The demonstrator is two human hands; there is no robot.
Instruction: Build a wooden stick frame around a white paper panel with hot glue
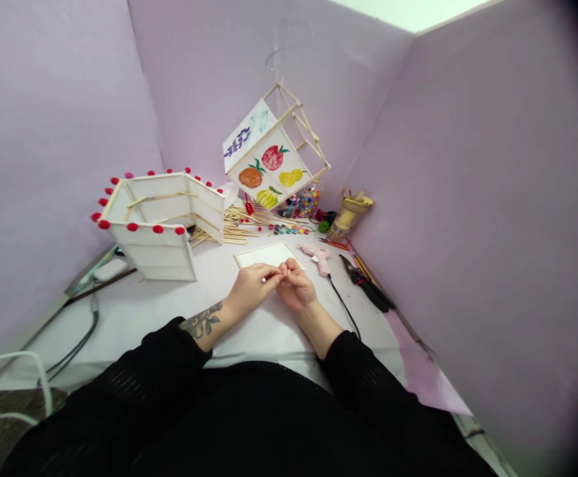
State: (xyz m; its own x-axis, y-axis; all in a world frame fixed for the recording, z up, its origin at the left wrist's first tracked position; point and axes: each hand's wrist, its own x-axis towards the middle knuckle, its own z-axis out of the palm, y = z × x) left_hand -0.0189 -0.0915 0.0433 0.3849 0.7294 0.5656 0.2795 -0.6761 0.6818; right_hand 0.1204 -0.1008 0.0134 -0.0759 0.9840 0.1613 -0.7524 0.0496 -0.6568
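Left hand (pixel 252 286), right hand (pixel 297 290): fingertips pinched together (anything held unclear), by panel's (pixel 266 254) near edge; panel probably light, fragile, best held by rim.

A single camera rides on the person's head, and from over here I see it face forward and down, past the black-clothed chest (pixel 259 424) at close range. The left hand (pixel 252 289) and right hand (pixel 297 289) fall near mid-view, a little farther off. Its wide sweep takes in the white tabletop (pixel 264 334), the lilac back wall (pixel 209 73) and both side walls (pixel 472 172).
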